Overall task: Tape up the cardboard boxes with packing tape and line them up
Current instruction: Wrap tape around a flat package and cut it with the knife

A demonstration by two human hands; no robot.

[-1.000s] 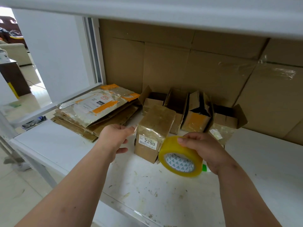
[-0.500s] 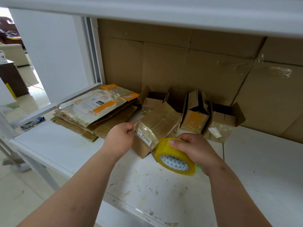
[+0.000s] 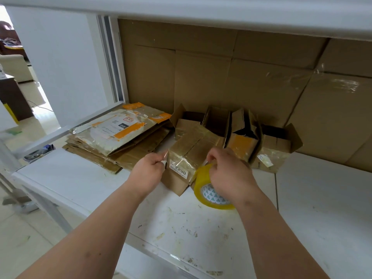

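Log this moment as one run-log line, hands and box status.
left hand: pinches tape end at box | right hand: grips tape roll | box: tilted on table, taping underway

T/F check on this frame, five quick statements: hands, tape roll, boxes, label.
1. The right hand holds the yellow tape roll. True.
2. The box with the 2290 label stands alone at the far right of the table. False: it sits between the two hands, in front of the row of open boxes.
3. The left hand pinches something at the box's left edge. True; it looks like the clear tape end.
4. The flattened cardboard stack lies to the right of the open boxes. False: it lies to their left.
5. All boxes at the back are taped shut. False: their flaps stand open.
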